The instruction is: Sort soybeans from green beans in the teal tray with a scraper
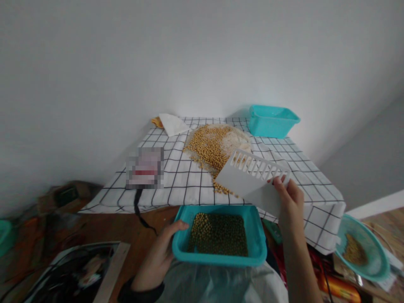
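My left hand [159, 250] grips the left rim of a teal plastic basin [221, 259], held at the table's front edge. Inside the basin are dark green beans [229, 233], with yellow soybeans [201, 225] toward its left. My right hand [289, 202] is closed on the right end of a white slotted plastic panel [252, 181], which is tilted over the front of the table. Beside and behind the panel, soybeans [206, 145] lie spread across the cloth, next to a pale, powdery-looking patch [235, 141]. The panel hides some of the beans.
A second teal basin [273, 122] stands at the back right of the checkered tablecloth [179, 181]. A white folded sheet [173, 124] lies back left, near a blurred-out item [145, 168] with a black strap. Lower right, a teal bowl [375, 265] holds yellowish grains.
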Demonstrator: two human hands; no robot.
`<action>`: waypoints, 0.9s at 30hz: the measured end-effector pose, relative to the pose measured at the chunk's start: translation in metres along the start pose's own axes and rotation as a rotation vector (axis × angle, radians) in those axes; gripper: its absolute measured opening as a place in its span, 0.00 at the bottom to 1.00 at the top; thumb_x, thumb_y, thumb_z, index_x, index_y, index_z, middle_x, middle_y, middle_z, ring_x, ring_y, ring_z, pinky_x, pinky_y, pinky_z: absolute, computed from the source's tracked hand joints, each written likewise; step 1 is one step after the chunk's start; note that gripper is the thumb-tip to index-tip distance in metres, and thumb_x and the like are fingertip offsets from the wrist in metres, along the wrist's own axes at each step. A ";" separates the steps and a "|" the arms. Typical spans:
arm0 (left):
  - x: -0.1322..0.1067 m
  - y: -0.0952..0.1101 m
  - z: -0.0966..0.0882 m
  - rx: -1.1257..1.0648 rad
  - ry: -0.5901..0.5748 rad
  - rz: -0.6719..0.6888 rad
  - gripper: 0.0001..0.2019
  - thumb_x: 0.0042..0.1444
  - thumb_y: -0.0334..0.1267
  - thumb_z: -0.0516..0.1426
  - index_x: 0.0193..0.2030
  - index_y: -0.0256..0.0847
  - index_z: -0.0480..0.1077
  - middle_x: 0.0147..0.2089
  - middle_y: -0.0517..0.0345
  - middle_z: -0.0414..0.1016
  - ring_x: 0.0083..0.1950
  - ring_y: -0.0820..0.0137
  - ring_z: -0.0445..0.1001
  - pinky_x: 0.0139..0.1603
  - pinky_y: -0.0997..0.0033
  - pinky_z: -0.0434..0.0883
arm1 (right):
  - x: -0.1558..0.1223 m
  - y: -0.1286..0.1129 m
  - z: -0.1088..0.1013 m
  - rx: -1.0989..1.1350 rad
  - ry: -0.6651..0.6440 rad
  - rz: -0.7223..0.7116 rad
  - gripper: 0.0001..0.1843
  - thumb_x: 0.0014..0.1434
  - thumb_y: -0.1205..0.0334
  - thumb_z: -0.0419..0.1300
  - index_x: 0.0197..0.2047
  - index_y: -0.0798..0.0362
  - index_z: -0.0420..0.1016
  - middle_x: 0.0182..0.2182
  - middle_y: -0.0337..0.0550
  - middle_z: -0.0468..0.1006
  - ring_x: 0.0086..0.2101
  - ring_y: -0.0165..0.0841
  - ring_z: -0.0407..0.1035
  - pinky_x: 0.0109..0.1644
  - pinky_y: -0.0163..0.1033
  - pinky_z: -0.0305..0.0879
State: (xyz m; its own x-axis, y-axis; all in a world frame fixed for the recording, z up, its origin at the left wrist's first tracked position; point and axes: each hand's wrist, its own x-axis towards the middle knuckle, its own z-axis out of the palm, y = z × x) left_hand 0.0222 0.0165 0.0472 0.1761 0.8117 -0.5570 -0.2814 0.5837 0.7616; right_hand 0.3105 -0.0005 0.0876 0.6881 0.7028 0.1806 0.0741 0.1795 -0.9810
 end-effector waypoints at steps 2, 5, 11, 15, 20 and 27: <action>-0.002 0.003 0.002 0.005 0.012 0.002 0.13 0.40 0.41 0.66 0.35 0.43 0.76 0.42 0.49 0.86 0.50 0.48 0.81 0.39 0.63 0.76 | 0.004 0.004 -0.001 -0.024 -0.034 -0.010 0.20 0.55 0.42 0.65 0.33 0.53 0.76 0.25 0.37 0.73 0.24 0.31 0.63 0.27 0.35 0.54; -0.005 0.008 0.005 0.014 0.061 -0.010 0.14 0.36 0.41 0.66 0.34 0.44 0.75 0.39 0.49 0.86 0.51 0.45 0.81 0.41 0.59 0.77 | 0.009 0.008 0.001 -0.029 -0.084 -0.032 0.21 0.56 0.42 0.65 0.33 0.53 0.77 0.25 0.38 0.74 0.25 0.31 0.64 0.28 0.36 0.56; -0.006 0.010 0.007 0.000 0.085 -0.007 0.16 0.34 0.40 0.66 0.34 0.44 0.75 0.39 0.50 0.86 0.51 0.46 0.81 0.43 0.59 0.77 | 0.006 0.002 0.007 0.005 -0.152 0.008 0.20 0.54 0.42 0.66 0.30 0.52 0.77 0.24 0.38 0.74 0.23 0.31 0.62 0.27 0.35 0.54; -0.003 0.007 0.006 -0.009 0.056 -0.013 0.15 0.36 0.40 0.66 0.35 0.44 0.76 0.40 0.49 0.86 0.52 0.46 0.81 0.44 0.59 0.77 | -0.003 -0.011 0.005 0.053 -0.194 0.062 0.19 0.53 0.43 0.67 0.29 0.52 0.76 0.24 0.38 0.73 0.23 0.31 0.62 0.25 0.35 0.53; -0.005 0.007 0.005 -0.010 0.082 0.006 0.14 0.36 0.39 0.66 0.34 0.45 0.75 0.40 0.52 0.86 0.53 0.47 0.80 0.43 0.61 0.77 | 0.001 -0.013 -0.009 0.092 -0.027 -0.006 0.18 0.51 0.46 0.69 0.29 0.52 0.75 0.24 0.39 0.73 0.24 0.30 0.63 0.26 0.34 0.53; 0.004 0.000 -0.004 0.003 0.015 0.010 0.13 0.40 0.40 0.66 0.36 0.44 0.77 0.43 0.51 0.86 0.51 0.49 0.81 0.44 0.62 0.77 | 0.016 0.005 -0.031 0.019 0.123 -0.036 0.20 0.49 0.44 0.70 0.31 0.53 0.76 0.26 0.39 0.74 0.26 0.31 0.64 0.28 0.34 0.54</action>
State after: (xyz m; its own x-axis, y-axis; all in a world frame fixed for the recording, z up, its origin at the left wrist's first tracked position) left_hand 0.0187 0.0197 0.0436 0.1585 0.8173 -0.5540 -0.2802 0.5753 0.7685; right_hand 0.3439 -0.0099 0.0833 0.7690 0.6057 0.2045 0.0879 0.2167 -0.9723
